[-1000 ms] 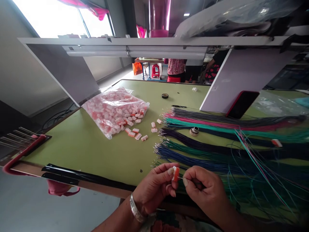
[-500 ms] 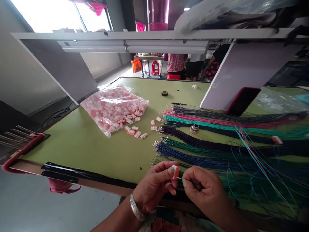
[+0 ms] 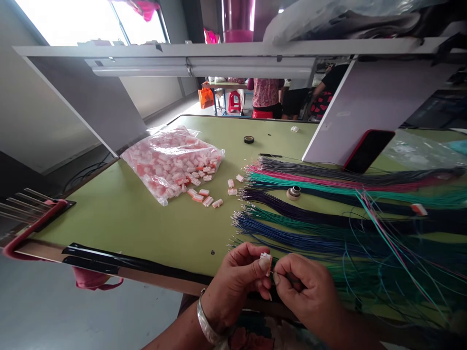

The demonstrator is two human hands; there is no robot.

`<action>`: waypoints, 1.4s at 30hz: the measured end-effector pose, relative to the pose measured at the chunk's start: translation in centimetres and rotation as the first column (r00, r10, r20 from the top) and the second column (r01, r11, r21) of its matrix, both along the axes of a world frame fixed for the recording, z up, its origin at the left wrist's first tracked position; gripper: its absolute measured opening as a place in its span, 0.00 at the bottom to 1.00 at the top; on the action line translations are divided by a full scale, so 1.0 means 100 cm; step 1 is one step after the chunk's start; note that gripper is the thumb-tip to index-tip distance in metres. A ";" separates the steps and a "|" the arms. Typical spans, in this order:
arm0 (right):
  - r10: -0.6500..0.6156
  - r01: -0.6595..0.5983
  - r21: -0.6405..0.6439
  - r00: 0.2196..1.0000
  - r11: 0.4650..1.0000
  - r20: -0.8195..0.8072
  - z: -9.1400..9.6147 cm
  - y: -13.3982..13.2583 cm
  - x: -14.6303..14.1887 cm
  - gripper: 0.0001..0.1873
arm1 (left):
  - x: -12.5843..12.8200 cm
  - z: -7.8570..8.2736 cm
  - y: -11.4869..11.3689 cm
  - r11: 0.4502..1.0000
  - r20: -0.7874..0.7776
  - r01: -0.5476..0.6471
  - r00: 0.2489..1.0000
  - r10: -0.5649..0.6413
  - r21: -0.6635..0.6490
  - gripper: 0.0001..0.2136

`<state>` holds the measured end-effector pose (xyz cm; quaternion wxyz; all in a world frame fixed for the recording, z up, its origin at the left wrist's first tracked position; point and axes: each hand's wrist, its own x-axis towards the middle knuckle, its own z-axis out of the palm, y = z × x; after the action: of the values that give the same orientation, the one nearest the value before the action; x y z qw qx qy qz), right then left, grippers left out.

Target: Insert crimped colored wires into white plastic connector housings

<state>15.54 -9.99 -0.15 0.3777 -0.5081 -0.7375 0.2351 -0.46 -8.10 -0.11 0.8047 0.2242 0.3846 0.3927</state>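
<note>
We hold a small white-and-orange plastic wire connector [image 3: 266,261] at lower centre of the frame, just off the near edge of the desk. Our left hand [image 3: 239,278], a silver bangle [image 3: 206,323] on its wrist, has its grip clenched on the connector between thumb and fingers. Our right hand [image 3: 302,286] sits just beside it, its grip pinched closed, thumb and forefinger together; whatever it pinches is too fine or too hidden to tell.

Right of our hands, long bundles of thin insulated wires [image 3: 310,224] in black, purple, blue, green, teal and pink fan across the desk [image 3: 120,218], a green-topped work surface, with their bare tips pointing left. A round metal fitting [image 3: 294,193] lies among them. Left of centre, a clear plastic bag of pink-and-white connectors [image 3: 171,163] sits with loose orange-and-white connectors [image 3: 207,197] scattered beside it. Near the far edge lies a small roll of black tape [image 3: 249,139], and at upper right a red-edged phone [image 3: 368,150] leans against a white panel [image 3: 386,104]. Beyond the desk, at top centre, other people stand.
</note>
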 end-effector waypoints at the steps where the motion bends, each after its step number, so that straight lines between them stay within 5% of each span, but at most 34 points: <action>1: 0.010 -0.010 -0.007 1.000 1.000 -0.004 0.000 -0.001 0.000 0.11 | 0.000 0.000 -0.001 1.000 -0.010 0.002 1.000 -0.002 -0.002 0.13; 18: -0.001 -0.003 -0.064 0.998 0.998 -0.059 0.001 -0.005 -0.003 0.11 | -0.003 -0.003 -0.005 1.000 -0.042 -0.014 0.999 0.013 -0.019 0.14; 24: 0.026 -0.026 0.004 0.999 1.000 -0.022 0.003 -0.005 -0.005 0.11 | -0.004 -0.003 -0.006 0.999 -0.044 0.000 0.999 -0.001 -0.033 0.13; 29: 0.035 -0.052 -0.142 0.992 0.989 -0.120 0.003 -0.005 -0.005 0.12 | -0.005 -0.003 -0.008 1.000 -0.032 0.011 0.999 -0.011 0.004 0.13; 35: 0.030 -0.029 0.019 0.998 0.999 -0.054 0.006 -0.006 -0.007 0.11 | -0.007 -0.003 -0.009 0.999 -0.071 -0.003 0.997 0.006 0.038 0.13; 42: 0.015 -0.048 -0.157 0.980 0.986 -0.201 0.006 -0.006 -0.008 0.13 | -0.006 -0.005 -0.009 1.000 -0.006 0.011 1.000 -0.011 -0.005 0.13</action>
<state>14.77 -10.62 0.40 0.4033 -0.4992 -0.6826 0.3496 -1.05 -9.03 -0.64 0.8063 0.2254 0.3869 0.3865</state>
